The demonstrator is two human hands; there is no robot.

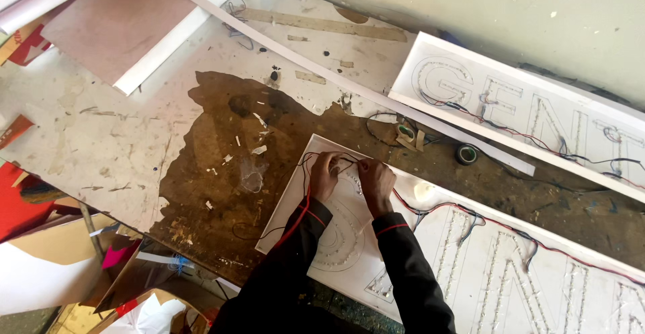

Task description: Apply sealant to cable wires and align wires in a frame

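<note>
So we've got both hands down at the near end of the long white sign panel with outlined letters filled with rows of tiny lights [470, 260]; left hand [324, 175] has its fingers curled in, pinching the thin black wire [308, 162] that loops off the panel's top corner; right hand [376, 181] is curled the same way just beside it, fingertips pressed on that wire where it meets the panel face; neither hand is open, both are closed in a light pinch, and they almost touch each other; dark sleeves with red piping run up to both wrists.

The panel lies flat on the worn table with a big brown patch where the white coat has peeled away [215, 139], angled off to the lower right; we can see a rounded letter shape under the forearms and straight-stroked letters further along; red and black wires [470, 216] trail across its upper edge from letter to letter.

Beyond it, well apart, a second white lettered panel [537, 115] lies nearly parallel; between the two sit a dark roll of tape [466, 153] and a long white strip [349, 82] running diagonally across the table.
</note>
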